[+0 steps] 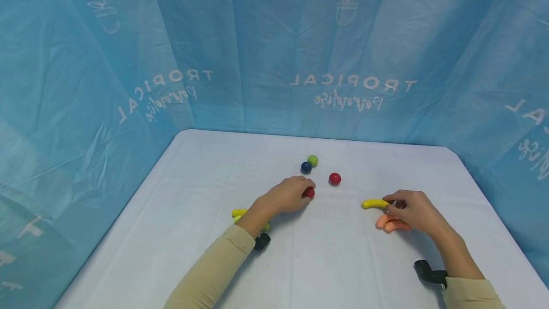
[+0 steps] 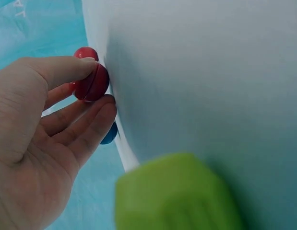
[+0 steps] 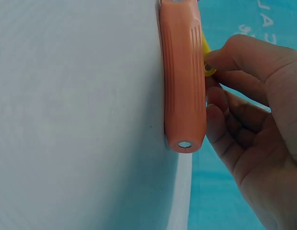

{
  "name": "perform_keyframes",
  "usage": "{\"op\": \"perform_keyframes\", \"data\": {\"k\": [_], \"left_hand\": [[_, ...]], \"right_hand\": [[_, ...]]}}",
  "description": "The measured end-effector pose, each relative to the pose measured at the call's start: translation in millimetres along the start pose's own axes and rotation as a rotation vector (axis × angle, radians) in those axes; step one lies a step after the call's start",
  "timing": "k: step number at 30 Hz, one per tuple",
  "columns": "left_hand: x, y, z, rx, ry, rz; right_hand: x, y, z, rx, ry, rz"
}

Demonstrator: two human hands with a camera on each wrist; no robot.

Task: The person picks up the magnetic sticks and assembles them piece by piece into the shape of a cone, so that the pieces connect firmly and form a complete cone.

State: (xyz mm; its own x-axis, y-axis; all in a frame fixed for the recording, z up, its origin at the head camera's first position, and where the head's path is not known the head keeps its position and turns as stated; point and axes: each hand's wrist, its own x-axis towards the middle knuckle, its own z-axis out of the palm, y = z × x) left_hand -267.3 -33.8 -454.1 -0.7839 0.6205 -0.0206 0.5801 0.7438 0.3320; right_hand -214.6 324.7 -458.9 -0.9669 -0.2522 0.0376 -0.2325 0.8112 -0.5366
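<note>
Near the middle of the table, my left hand [image 1: 290, 194] pinches a dark red ball [image 2: 93, 82] with a seam line round it, between thumb and fingers. A second red ball [image 1: 335, 179] lies just beyond it, and a blue ball [image 1: 306, 168] touches or nearly touches a light green ball [image 1: 313, 160] farther back. On the right, my right hand [image 1: 412, 209] pinches one end of a yellow banana-shaped piece [image 1: 374, 203]. Two orange curved pieces [image 1: 396, 225] lie below that hand; the nearer orange piece [image 3: 184, 81] shows ribs and a hole in its end. Something dark red [image 1: 401, 203] shows between the right fingers.
Yellow-green curved pieces [image 1: 239, 212] lie partly hidden under the left forearm. Black bands with dark camera housings [image 1: 262, 241] sit by both wrists. The white table [image 1: 326, 261] is bounded at the back and sides by blue printed curtains [image 1: 266, 51].
</note>
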Motion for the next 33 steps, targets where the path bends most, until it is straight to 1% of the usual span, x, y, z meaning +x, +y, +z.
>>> {"op": "perform_keyframes", "data": {"k": [6,14,20,25,33], "left_hand": [[-3.0,2.8,-3.7,0.007,-0.016,0.0],[-7.1,4.7,-7.2,0.013,-0.027,0.01],[-12.3,5.9,-9.1,0.015,-0.053,-0.016],[-14.2,7.9,-9.9,-0.007,-0.06,-0.014],[-18.2,5.7,-7.5,-0.002,-0.058,-0.042]], "right_hand": [[-0.7,-1.2,-0.5,0.005,0.029,-0.007],[-1.5,-2.4,3.7,0.008,0.084,-0.042],[0.6,-7.0,8.3,0.014,0.084,-0.062],[1.5,-12.2,9.7,0.003,0.085,-0.05],[7.5,-20.1,15.1,0.02,0.076,-0.086]]}}
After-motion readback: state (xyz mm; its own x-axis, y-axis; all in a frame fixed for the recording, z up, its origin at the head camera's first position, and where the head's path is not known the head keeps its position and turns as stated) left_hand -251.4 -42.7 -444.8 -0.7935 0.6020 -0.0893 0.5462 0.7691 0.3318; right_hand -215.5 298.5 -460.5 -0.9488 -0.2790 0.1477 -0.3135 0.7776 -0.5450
